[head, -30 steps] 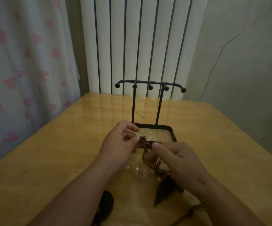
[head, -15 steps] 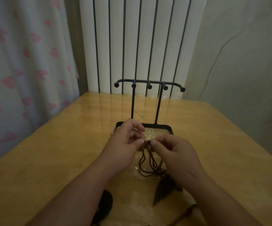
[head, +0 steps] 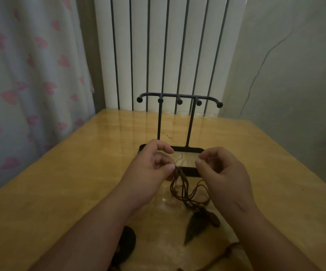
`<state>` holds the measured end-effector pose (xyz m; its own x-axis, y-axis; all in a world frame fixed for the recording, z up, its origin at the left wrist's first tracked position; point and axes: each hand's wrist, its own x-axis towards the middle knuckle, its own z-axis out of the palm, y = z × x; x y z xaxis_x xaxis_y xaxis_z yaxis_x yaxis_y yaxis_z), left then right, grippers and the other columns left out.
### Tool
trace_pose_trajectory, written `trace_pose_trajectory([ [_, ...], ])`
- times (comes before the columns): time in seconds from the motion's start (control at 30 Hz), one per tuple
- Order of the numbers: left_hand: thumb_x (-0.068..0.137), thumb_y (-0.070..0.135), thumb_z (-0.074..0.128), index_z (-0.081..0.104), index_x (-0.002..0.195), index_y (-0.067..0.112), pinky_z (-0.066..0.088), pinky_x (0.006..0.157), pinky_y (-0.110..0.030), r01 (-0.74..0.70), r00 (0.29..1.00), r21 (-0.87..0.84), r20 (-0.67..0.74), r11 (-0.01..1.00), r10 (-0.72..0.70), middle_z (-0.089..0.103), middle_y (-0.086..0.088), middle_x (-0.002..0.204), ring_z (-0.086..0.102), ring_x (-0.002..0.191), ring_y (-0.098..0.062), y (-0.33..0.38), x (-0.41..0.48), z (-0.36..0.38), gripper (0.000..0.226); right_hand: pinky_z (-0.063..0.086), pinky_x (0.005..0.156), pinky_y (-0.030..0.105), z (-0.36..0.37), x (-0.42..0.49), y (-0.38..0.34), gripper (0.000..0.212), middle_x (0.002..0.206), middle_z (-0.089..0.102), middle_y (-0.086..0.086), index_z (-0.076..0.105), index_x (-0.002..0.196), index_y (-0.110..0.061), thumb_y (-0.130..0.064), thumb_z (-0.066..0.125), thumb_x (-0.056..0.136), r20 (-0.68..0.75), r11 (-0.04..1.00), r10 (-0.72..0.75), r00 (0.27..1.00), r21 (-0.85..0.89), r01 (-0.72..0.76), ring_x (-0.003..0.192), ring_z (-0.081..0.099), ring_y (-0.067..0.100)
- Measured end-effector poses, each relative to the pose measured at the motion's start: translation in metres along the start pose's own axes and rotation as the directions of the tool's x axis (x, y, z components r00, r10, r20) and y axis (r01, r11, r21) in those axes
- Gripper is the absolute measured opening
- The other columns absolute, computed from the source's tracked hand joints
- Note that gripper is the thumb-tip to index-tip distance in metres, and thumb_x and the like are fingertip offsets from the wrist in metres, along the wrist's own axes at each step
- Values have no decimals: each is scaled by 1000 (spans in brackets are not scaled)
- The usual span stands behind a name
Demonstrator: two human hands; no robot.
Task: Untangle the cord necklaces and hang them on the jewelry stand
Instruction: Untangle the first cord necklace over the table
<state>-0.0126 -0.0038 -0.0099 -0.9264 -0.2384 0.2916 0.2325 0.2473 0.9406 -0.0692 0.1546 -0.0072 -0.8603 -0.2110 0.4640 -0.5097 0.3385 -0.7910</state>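
A tangle of brown cord necklaces (head: 181, 185) hangs between my two hands above the wooden table (head: 64, 184). My left hand (head: 150, 169) pinches the bunched cords between thumb and fingers. To the right, my right hand (head: 222, 173) pinches a strand that runs down to the tangle. A dark arrowhead pendant (head: 194, 226) and a brown oval pendant (head: 213, 219) lie on the table below. The black jewelry stand (head: 178, 98) with its row of knobbed hooks rises just behind my hands, its hooks bare.
A dark flat pendant (head: 128, 241) lies near my left forearm. Another brown cord (head: 220, 257) trails at the table's near right. A white radiator (head: 168, 51) stands behind the table and a heart-patterned curtain (head: 31, 85) hangs to the left.
My hands have drawn apart, the right one moving right with a strand, so the cords now spread wider. The pendants stay on the table.
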Motion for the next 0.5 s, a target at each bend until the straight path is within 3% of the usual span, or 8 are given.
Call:
trace_pose_trajectory([
  [0.1, 92, 5, 61, 54, 105, 27, 56, 75, -28, 8, 1000, 11, -25, 1000, -8, 72, 3, 81, 71, 80, -12, -2, 1, 0, 27, 43, 54, 14, 2, -6, -6, 13, 71, 62, -13, 66, 77, -32, -43, 61, 82, 172, 998, -41, 984, 51, 32, 67, 56, 2],
  [0.17, 91, 7, 62, 54, 106, 26, 56, 73, -27, 11, 999, 20, -35, 1000, -10, 72, 2, 81, 71, 78, -12, -2, 2, 0, 25, 42, 56, 16, 5, -7, -5, 17, 71, 61, -16, 65, 76, -35, -51, 62, 76, 227, 997, -40, 973, -49, 53, 71, 56, -2],
  [0.33, 92, 8, 61, 55, 105, 25, 54, 69, -27, 26, 999, -3, -32, 1000, -26, 71, 1, 77, 69, 73, -12, -3, 2, 0, 22, 39, 57, 12, 6, -5, -4, 6, 76, 60, -18, 61, 78, -42, -38, 65, 81, 216, 984, -56, 975, -151, 90, 81, 53, -9],
  [0.5, 94, 11, 58, 57, 103, 29, 53, 71, -29, 31, 999, 29, -17, 999, -31, 68, 4, 76, 66, 74, -10, -4, 2, 1, 20, 41, 55, 17, 6, -3, -3, 9, 70, 59, -11, 64, 81, -33, -31, 59, 89, 277, 988, -13, 961, -146, 55, 69, 53, -3],
])
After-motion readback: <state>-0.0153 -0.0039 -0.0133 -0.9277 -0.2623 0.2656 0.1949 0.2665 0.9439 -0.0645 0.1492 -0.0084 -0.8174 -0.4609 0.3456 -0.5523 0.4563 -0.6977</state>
